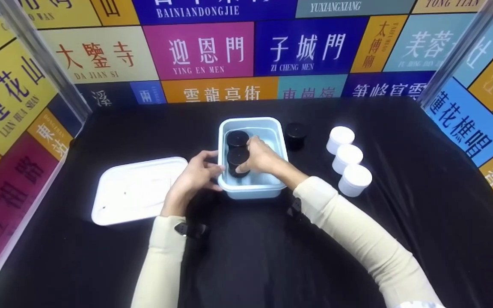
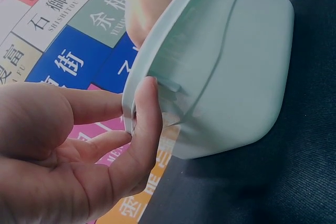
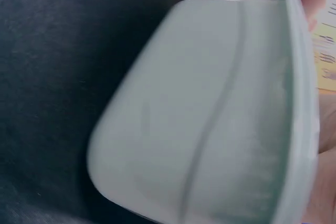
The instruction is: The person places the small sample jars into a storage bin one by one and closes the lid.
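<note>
A light blue plastic container (image 1: 255, 194) stands on the black cloth, with two black jars inside along its left wall: a far jar (image 1: 237, 137) and a near jar (image 1: 239, 155). My right hand (image 1: 263, 157) reaches in over the right rim and grips the near jar, thumb on its close side and fingers on its far side. At the left rim, my left hand (image 1: 196, 173) holds the container; its thumb and fingers pinch the rim (image 2: 152, 51) in the left wrist view. In the right wrist view the container's outer wall (image 3: 173, 103) hides most of the right hand.
A white lid (image 1: 139, 188) lies left of the container. Another black jar (image 1: 295, 136) stands just beyond its right rim. Farther right, three white jars form a slanted row: far (image 1: 340, 139), middle (image 1: 348, 158) and near (image 1: 355, 179). A printed panel (image 1: 199, 53) borders the back.
</note>
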Tool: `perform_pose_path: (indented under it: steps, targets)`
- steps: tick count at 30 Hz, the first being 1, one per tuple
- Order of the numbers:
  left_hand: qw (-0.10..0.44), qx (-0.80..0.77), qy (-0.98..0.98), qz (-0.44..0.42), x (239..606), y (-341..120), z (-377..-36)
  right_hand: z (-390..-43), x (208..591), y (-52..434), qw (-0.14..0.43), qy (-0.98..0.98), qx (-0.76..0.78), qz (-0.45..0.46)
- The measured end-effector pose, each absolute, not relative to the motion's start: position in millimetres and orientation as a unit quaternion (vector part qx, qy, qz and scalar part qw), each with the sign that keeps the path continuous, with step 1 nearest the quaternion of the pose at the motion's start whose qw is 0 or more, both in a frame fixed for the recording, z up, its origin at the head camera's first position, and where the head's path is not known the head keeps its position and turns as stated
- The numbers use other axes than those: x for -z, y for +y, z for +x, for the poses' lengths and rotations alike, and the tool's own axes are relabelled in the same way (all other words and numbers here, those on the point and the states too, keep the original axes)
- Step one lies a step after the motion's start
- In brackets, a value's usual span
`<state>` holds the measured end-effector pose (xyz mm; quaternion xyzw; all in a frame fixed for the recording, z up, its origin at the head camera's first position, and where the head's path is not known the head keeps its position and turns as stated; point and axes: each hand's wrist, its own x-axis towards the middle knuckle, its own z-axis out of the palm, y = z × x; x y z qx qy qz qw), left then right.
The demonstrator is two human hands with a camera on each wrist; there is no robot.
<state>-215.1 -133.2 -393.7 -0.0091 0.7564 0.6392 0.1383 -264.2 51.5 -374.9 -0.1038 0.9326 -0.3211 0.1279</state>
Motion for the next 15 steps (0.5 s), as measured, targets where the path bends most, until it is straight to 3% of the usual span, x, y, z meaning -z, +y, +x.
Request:
perform_pose_path:
  steps: [8, 15]
  targets:
    - [0.138, -0.639, 0.757, -0.015, 393, -132, -215, -269, 350, 74, 0.131, 0.921, 0.353, -0.100]
    - [0.135, -0.638, 0.758, -0.013, 393, -132, -215, -263, 338, 91, 0.049, 0.904, 0.408, -0.122]
